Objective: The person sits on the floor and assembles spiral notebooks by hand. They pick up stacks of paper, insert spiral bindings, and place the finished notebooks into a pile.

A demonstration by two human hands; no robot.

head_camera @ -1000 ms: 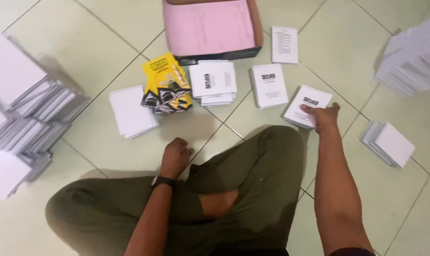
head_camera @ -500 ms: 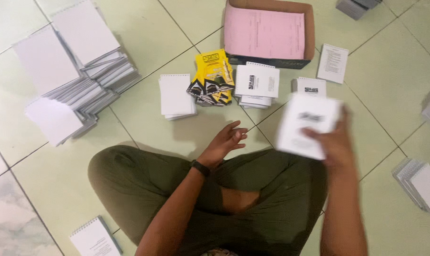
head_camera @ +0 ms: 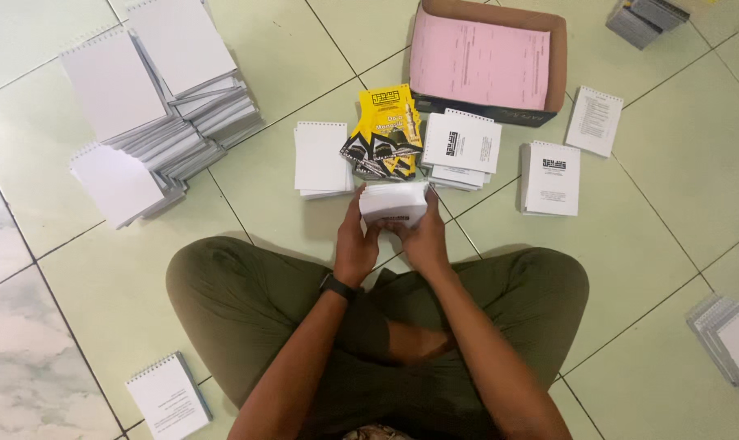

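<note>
I sit cross-legged on a tiled floor. My left hand (head_camera: 355, 244) and my right hand (head_camera: 425, 236) together hold a small stack of white printed sheets (head_camera: 394, 204) upright on the floor in front of my knees. Just beyond it lie a pile of yellow and black covers (head_camera: 385, 130), a blank white pad (head_camera: 321, 157) and a printed white stack (head_camera: 462, 145). Another printed stack (head_camera: 552, 178) lies to the right.
A cardboard box (head_camera: 558, 57) holding pink sheets stands at the back. Large heaps of white spiral notepads (head_camera: 149, 98) lie at the left. More notepads sit at the lower left (head_camera: 167, 398), lower right (head_camera: 732, 334) and top right (head_camera: 646, 18).
My right hand picked up the white stack from the right and carried it to the centre. My left hand came up off the floor and joined it on the stack.
</note>
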